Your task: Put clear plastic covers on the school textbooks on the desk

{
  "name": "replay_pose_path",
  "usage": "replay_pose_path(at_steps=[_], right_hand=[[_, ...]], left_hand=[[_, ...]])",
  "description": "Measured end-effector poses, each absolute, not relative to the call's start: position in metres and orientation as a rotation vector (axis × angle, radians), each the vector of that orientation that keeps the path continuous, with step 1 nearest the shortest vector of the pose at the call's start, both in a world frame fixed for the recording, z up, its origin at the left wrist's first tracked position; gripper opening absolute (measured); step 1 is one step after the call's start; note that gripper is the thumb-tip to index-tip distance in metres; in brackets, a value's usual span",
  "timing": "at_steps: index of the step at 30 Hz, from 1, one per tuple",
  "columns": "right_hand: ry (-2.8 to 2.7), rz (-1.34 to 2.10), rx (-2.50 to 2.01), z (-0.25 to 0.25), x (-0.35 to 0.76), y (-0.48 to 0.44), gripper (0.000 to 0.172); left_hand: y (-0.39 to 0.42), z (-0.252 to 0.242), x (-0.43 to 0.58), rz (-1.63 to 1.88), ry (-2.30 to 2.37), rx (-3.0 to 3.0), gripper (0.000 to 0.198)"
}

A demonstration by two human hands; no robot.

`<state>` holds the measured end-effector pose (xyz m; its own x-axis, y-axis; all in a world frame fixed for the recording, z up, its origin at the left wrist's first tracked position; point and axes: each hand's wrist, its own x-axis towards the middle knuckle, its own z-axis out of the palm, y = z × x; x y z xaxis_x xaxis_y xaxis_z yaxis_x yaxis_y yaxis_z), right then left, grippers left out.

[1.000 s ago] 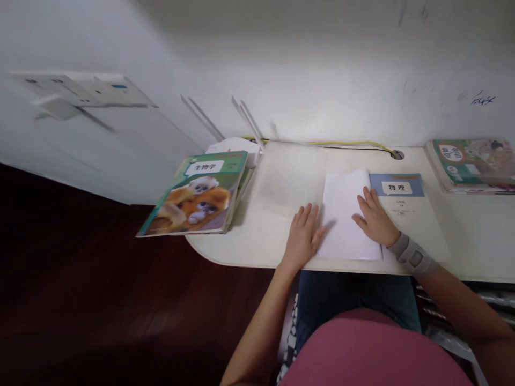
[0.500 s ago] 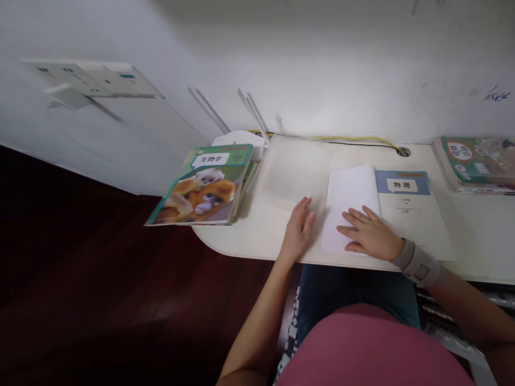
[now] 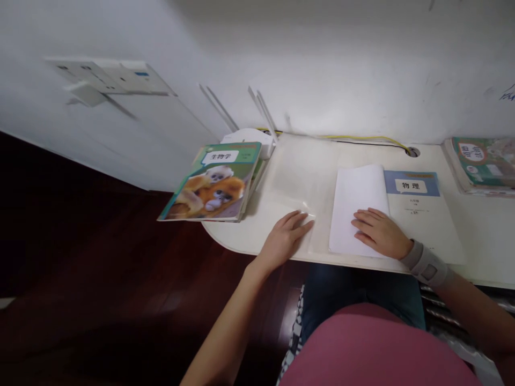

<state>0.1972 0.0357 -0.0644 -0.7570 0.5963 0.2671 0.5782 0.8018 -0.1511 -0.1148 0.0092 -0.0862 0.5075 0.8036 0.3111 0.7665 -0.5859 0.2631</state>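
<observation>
A textbook (image 3: 426, 225) with a blue band and Chinese title lies on the white desk, with a white folded sheet (image 3: 356, 195) over its left part. My right hand (image 3: 382, 234), with a grey band at the wrist, rests flat on that white sheet with fingers stretched out. To the left spreads a clear plastic sheet (image 3: 295, 171), probably a book cover, which shows glints near my fingertips. On its lower part lies my left hand (image 3: 281, 238), palm down, fingers extended and gripping nothing.
At the desk's left end, books with a monkey cover (image 3: 215, 187) overhang the edge, in front of a white router (image 3: 249, 136). Another book stack (image 3: 483, 166) is at the right. A yellow cable (image 3: 362, 138) runs along the wall to a hole (image 3: 412, 152).
My left hand has come down and turned flat onto the clear plastic, shifting slightly left. My right hand stays on the white sheet, fingers closer together. The view has shifted a little.
</observation>
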Motion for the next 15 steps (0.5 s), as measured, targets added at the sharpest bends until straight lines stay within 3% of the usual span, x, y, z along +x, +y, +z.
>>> replay_pose_path(at_steps=[11, 15], right_hand=[[-2.744, -0.016, -0.903, -0.066, 0.195, 0.035, 0.03], [-2.742, -0.017, -0.9, -0.066, 0.195, 0.035, 0.03]], left_hand=[[0.004, -0.064, -0.113, 0.321, 1.333, 3.006, 0.055], [0.011, -0.046, -0.115, 0.023, 1.028, 3.163, 0.053]])
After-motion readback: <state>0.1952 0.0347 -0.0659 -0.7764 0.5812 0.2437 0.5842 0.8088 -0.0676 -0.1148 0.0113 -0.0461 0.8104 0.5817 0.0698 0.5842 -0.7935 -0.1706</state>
